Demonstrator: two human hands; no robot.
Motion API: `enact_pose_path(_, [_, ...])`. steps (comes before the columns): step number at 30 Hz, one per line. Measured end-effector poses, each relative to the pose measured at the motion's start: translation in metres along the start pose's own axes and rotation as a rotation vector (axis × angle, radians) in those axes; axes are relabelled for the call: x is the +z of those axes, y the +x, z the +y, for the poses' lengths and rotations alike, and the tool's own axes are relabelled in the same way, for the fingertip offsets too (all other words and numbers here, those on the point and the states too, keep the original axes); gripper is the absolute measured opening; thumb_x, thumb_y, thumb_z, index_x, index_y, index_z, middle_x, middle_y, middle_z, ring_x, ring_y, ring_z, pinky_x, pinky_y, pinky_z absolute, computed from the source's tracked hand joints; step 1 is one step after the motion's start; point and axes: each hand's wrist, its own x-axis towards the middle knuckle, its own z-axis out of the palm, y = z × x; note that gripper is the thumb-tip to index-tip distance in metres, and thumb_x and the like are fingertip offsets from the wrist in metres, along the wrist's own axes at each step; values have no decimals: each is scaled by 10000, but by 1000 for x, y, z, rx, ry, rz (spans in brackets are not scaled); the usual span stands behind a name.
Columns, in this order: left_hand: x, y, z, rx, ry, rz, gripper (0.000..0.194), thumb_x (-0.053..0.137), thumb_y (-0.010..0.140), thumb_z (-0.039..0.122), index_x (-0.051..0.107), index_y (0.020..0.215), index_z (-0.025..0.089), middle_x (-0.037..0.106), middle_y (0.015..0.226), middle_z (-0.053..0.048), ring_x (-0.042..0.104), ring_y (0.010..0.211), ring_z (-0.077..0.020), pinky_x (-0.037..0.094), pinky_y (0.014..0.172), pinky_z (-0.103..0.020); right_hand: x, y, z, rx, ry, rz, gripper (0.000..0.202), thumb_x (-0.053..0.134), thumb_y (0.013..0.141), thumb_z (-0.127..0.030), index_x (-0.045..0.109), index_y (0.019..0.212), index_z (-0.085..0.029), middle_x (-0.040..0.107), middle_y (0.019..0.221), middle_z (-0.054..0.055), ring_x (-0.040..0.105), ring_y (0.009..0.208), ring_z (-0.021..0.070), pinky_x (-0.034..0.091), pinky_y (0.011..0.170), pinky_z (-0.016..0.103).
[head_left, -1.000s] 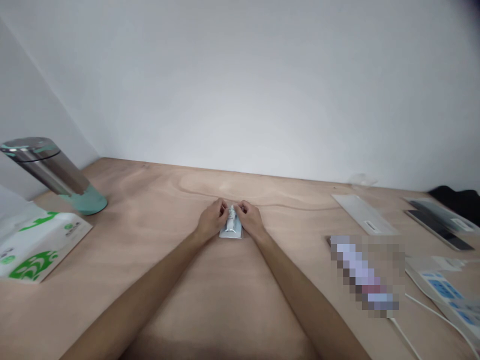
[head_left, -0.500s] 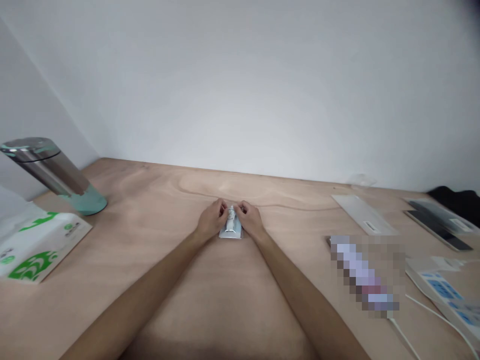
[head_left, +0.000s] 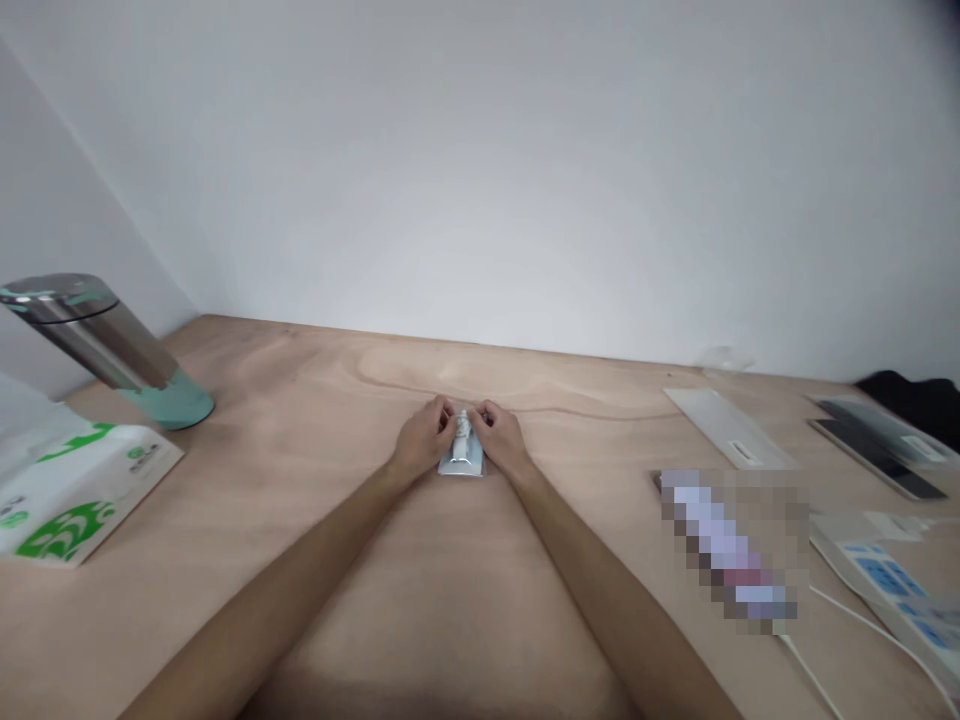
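Pale, plain walls (head_left: 480, 180) behind a wood-grained tabletop (head_left: 337, 600) in soft light.

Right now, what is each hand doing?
Left hand: fingers curled at the small packet; grip unclear.
Right hand: fingers curled at its other side; grip unclear.

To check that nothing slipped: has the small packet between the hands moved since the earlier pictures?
No; the packet keeps its place against the table's wood grain.

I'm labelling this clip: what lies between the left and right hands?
A small packet with a white item on or in it, between the left hand and right hand, in the head view.
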Motion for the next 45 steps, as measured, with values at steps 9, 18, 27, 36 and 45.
enact_pose_path(9, [1,0,0,2,-20,8,105,470,873,285,503,909,191,582,815,4,524,707,-108,378,656,-224,1,2,3,-3,-28,7,240,522,833,-380,623,763,-174,621,712,-15,531,655,118,345,610,222])
enact_pose_path(18, [1,0,-1,10,-27,10,104,466,873,288,496,901,193,598,829,-2,544,735,-116,383,669,-228,0,1,1,12,-1,0,219,529,831,-358,635,779,-174,632,725,-14,542,669,118,352,624,220])
enact_pose_path(27, [2,1,-3,11,-14,3,107,468,871,285,504,911,193,598,815,-3,547,727,-120,382,660,-232,1,0,2,-3,2,6,218,524,834,-354,635,775,-175,635,727,-17,557,679,120,361,630,224])
enact_pose_path(36, [2,1,-3,10,-7,9,109,466,873,294,500,906,196,603,824,-4,554,733,-123,390,667,-238,0,1,1,7,-23,7,228,524,831,-369,628,759,-180,625,714,-17,547,669,121,359,629,227])
enact_pose_path(45, [2,1,-2,16,-16,11,104,467,870,290,496,904,196,599,823,-3,552,736,-121,393,672,-237,1,1,2,-2,-14,6,225,515,833,-360,625,762,-176,617,703,-18,546,668,120,359,616,222])
